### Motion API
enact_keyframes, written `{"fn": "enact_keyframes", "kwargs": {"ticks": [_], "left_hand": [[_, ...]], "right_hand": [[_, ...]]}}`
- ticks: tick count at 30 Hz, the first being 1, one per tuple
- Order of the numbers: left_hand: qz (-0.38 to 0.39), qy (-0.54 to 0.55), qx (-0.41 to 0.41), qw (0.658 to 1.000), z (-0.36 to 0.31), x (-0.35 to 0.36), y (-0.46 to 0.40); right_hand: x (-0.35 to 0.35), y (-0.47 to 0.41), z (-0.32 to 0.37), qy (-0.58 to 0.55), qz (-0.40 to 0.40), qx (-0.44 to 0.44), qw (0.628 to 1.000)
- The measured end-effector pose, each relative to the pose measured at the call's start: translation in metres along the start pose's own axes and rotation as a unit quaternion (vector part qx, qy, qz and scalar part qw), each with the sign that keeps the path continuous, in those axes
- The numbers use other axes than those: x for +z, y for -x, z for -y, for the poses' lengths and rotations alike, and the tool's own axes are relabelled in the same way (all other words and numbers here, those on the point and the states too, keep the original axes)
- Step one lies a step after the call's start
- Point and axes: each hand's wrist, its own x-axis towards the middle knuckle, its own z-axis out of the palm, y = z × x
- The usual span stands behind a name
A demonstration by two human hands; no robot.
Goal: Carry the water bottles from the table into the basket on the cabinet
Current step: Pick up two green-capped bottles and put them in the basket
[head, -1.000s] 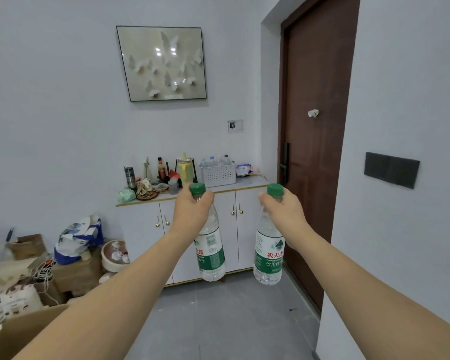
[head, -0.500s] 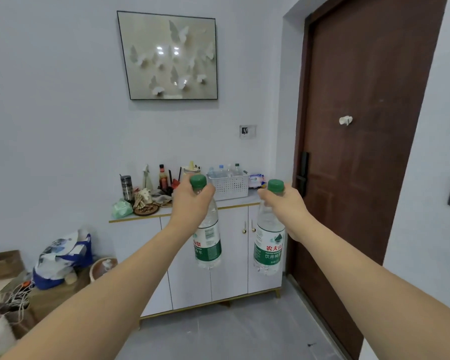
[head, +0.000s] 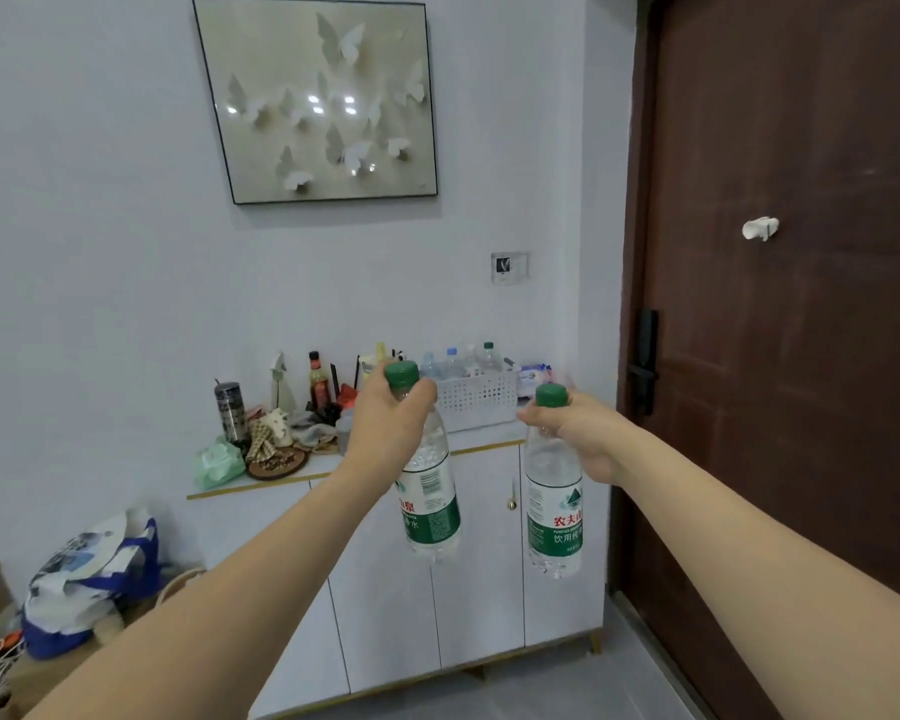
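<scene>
two bottles held out

both arms reach forward. left hand (head: 392, 428) is closed round left bottle (head: 430, 491) at its neck, right hand (head: 585, 433) likewise on right bottle (head: 553, 506). beyond, basket (head: 481, 400) sits on cabinet (head: 261, 517).

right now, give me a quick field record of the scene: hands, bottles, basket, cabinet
left hand: shut on left bottle at the neck, green cap up
right hand: shut on right bottle at the neck, green cap up
basket: white, on the cabinet top, already holding several bottles
cabinet: white, doors shut, clutter on its left half
door: brown, shut, right of the cabinet
task stage: both bottles in the air, not yet in the basket
</scene>
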Motion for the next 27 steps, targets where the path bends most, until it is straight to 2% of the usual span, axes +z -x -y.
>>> {"fn": "enact_keyframes", "kwargs": {"ticks": [4,7,9,13,19,27], "left_hand": [[0.012,-0.035,0.002,0.999,0.004,0.026,-0.073],[0.036,-0.019,-0.023,0.999,0.010,0.042,-0.119],[0.053,0.011,-0.070,0.996,0.018,0.054,-0.147],[0.064,0.066,-0.176,0.980,0.035,0.072,-0.202],[0.036,0.099,-0.271,0.957,0.062,0.096,-0.286],[-0.014,0.176,-0.266,0.948,0.118,0.121,-0.398]], "right_hand": [[-0.018,-0.072,0.020,-0.005,0.016,0.046,0.999],[-0.026,-0.117,0.036,0.058,0.041,0.084,0.994],[-0.030,-0.143,0.042,0.089,0.040,0.089,0.991],[-0.042,-0.191,0.036,0.052,0.022,0.103,0.993],[-0.054,-0.257,0.020,-0.007,-0.011,0.051,0.999],[-0.053,-0.382,0.024,-0.046,-0.078,-0.051,0.995]]}}
